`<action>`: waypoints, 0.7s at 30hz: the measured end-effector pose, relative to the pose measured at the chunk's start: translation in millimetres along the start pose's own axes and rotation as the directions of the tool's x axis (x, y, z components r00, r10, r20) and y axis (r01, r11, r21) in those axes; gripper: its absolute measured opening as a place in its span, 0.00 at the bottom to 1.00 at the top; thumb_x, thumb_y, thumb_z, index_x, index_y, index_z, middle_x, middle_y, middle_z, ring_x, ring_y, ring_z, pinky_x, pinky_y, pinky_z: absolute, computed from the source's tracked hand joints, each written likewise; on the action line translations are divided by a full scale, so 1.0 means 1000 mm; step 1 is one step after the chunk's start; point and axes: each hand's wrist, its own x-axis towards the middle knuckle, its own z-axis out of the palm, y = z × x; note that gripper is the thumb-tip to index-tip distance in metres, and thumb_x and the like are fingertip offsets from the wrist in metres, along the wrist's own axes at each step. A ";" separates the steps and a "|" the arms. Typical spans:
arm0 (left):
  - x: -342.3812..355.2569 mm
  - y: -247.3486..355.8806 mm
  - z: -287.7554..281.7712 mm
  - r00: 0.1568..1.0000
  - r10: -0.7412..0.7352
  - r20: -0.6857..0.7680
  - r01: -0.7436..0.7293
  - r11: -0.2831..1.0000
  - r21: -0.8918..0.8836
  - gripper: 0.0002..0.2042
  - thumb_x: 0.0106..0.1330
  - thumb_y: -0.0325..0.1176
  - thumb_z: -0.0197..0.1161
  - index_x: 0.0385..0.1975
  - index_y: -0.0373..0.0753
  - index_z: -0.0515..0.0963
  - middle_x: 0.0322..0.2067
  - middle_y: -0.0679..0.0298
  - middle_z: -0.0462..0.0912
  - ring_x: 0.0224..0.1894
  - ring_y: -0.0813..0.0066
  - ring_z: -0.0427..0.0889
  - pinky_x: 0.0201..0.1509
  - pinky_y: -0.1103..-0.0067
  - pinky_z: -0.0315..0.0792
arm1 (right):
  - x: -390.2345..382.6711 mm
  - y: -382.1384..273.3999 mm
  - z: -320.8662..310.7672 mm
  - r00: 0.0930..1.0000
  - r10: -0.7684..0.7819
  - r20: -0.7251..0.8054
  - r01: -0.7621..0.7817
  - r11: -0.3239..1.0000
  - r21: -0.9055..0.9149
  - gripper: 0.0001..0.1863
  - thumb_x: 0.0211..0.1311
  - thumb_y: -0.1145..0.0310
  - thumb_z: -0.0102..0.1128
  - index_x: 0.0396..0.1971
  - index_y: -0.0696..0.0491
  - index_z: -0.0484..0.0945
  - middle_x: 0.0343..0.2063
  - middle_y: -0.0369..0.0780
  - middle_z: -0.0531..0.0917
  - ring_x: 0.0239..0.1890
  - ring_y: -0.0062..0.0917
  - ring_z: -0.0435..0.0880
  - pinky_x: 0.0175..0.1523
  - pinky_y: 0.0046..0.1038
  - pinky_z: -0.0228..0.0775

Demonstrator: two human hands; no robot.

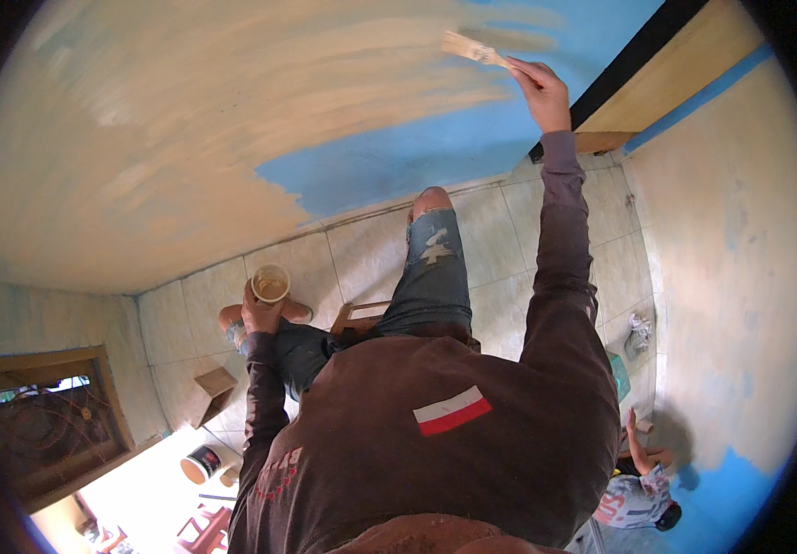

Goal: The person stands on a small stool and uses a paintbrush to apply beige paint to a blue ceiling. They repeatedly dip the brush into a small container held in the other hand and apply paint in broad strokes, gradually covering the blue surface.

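My right hand (540, 90) is raised at the far wall, its fingers closed round the handle of a paintbrush (477, 50). The brush's pale bristles point left and lie at or very close to the wall (232, 120); contact cannot be made out. Beige paint in broad streaks covers much of that wall, and a patch of blue (371, 166) shows low down and to the right. Lower on the left, my left hand (260, 312) grips a white cup (271, 283) with beige paint inside, held upright near my left knee.
Below me is a tiled floor (491, 231). A dark-edged door frame (634, 60) stands just right of my right hand. At left are a wooden box (209, 392), a paint bucket (201, 464) and a red plastic stool (204, 531). Another person (638, 494) is low at the right wall.
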 end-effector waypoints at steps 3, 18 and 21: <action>0.001 -0.002 -0.001 1.000 0.002 -0.004 -0.002 1.000 -0.007 0.44 0.46 0.42 0.80 0.63 0.34 0.66 0.54 0.46 0.79 0.56 0.50 0.80 0.58 0.65 0.75 | 0.011 0.014 0.006 0.999 -0.042 -0.018 0.041 0.999 -0.026 0.12 0.63 0.67 0.67 0.46 0.45 0.87 0.34 0.37 0.85 0.35 0.24 0.82 0.43 0.23 0.73; 0.000 0.005 -0.001 1.000 -0.002 -0.003 0.002 1.000 0.004 0.43 0.46 0.41 0.80 0.63 0.35 0.66 0.54 0.47 0.79 0.56 0.50 0.80 0.58 0.65 0.75 | 0.002 0.106 -0.071 0.959 0.087 -0.270 -0.157 0.955 -0.252 0.13 0.63 0.62 0.66 0.47 0.42 0.87 0.39 0.40 0.87 0.42 0.30 0.86 0.47 0.29 0.76; -0.001 0.002 -0.001 1.000 -0.011 -0.005 0.011 1.000 0.005 0.43 0.46 0.41 0.81 0.63 0.36 0.66 0.53 0.47 0.79 0.55 0.50 0.80 0.58 0.65 0.76 | -0.016 0.093 -0.069 0.886 0.090 -0.455 -0.239 0.929 -0.281 0.12 0.62 0.64 0.66 0.45 0.47 0.87 0.38 0.43 0.87 0.41 0.34 0.87 0.45 0.33 0.77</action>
